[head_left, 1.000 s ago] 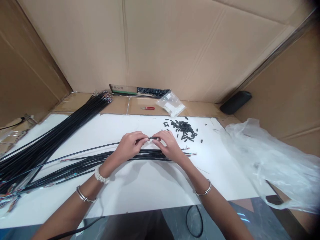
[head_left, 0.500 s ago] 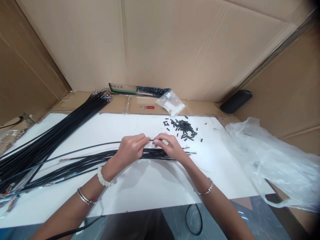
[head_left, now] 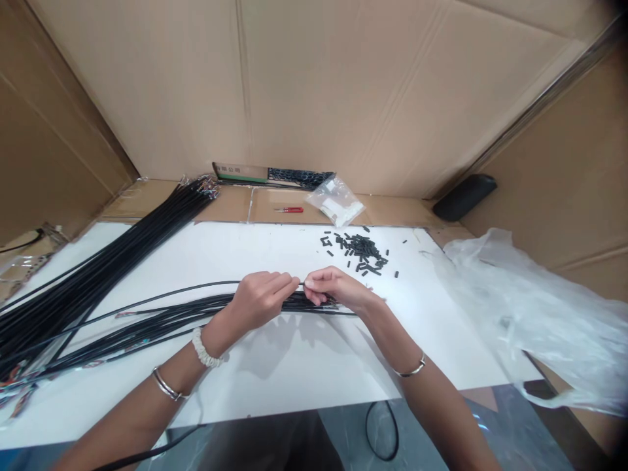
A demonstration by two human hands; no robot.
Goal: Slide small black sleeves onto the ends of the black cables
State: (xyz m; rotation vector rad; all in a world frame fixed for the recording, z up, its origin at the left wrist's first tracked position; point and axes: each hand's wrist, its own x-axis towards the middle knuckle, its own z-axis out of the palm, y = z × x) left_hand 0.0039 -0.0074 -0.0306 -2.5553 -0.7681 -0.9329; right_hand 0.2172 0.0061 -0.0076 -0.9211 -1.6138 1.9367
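Note:
One black cable [head_left: 196, 286] runs in from the left and passes into my left hand [head_left: 262, 297], whose fingers are closed around it near its end. Just to the right, my right hand [head_left: 331, 286] pinches the same cable at its tip; whether a small sleeve is between those fingers is hidden. Below both hands lies a bunch of black cables [head_left: 181, 317] with coloured wire ends, partly covered by the hands. Beyond my right hand is a pile of short black tube pieces [head_left: 362, 248] on the white tabletop [head_left: 314, 366].
A thick bundle of black cables [head_left: 132, 252] fills the left side. At the back are red-handled snips [head_left: 289, 210] and a clear plastic bag [head_left: 336, 201]. A black roll [head_left: 465, 197] and crumpled plastic sheeting [head_left: 549, 320] are on the right. Cardboard walls [head_left: 314, 85] surround the table.
My right hand has turned and shifted slightly right and nearer me, its lower fingers now curled under. My left hand has moved slightly, still gripping the cable.

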